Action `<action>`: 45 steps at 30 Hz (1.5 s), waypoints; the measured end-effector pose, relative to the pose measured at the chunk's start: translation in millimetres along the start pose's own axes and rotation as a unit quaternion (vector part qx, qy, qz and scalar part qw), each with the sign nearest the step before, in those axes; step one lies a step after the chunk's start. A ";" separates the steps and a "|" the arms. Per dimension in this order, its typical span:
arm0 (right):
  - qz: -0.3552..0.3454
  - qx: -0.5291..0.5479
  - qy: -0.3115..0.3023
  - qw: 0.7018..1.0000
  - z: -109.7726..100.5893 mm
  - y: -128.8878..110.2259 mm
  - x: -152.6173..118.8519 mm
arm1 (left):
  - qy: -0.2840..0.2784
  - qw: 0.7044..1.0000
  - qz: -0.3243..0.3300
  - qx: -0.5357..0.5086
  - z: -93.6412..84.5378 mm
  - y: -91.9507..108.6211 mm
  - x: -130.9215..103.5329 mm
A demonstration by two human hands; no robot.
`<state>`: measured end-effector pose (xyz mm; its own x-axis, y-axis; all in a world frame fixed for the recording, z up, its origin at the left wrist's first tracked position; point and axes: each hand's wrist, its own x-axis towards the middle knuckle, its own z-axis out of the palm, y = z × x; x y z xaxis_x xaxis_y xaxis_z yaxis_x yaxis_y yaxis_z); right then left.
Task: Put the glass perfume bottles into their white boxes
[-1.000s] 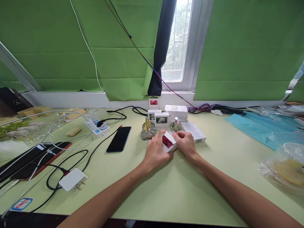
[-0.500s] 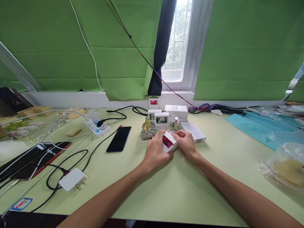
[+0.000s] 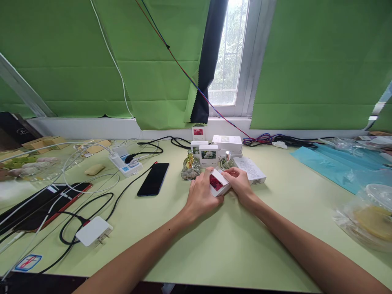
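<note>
Behind the left hand point(image 3: 201, 192), the held box point(image 3: 216, 183) is partly hidden.

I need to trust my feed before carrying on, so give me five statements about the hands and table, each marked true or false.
1. The left hand holds the white box with a red flower picture. True.
2. The right hand is on the black phone. False: its fingers are at the white box, and the phone lies apart, left of both hands.
3. The bottle with a silver-coloured cap stands beyond the hands. True.
4. The white charger is plugged into the power strip. False: the charger lies on the table with its prongs bare.
5. The blue sheet is on the table's right side. True.
</note>
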<state>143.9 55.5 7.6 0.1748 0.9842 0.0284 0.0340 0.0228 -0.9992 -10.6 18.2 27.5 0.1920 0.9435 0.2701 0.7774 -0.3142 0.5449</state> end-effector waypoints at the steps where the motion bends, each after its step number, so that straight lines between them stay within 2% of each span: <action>1: 0.001 0.002 0.000 1.000 0.1 0.4 0.4 | -0.001 1.000 -0.001 0.000 -0.1 0.3 -0.2; 14: 0.025 0.034 -0.015 0.999 -0.5 0.2 1.0 | 0.001 1.000 0.005 0.002 -1.7 1.9 -0.7; 27: 0.073 0.074 -0.077 0.992 -3.5 -3.5 0.5 | -0.003 1.000 0.004 -0.006 -2.1 2.0 -0.2; 38: 0.090 0.074 -0.081 0.990 -2.7 -6.4 0.0 | 0.000 1.000 0.014 -0.015 -1.5 1.0 -0.7; 45: 0.064 0.053 -0.073 0.994 -3.0 -7.0 -1.6 | -0.001 1.000 0.011 -0.013 -1.3 1.7 -0.1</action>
<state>146.3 53.2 14.6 0.0256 0.9950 -0.0961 -0.0846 -0.0937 -0.9920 -10.0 17.4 29.4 0.2100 0.9365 0.2808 0.7569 -0.3375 0.5596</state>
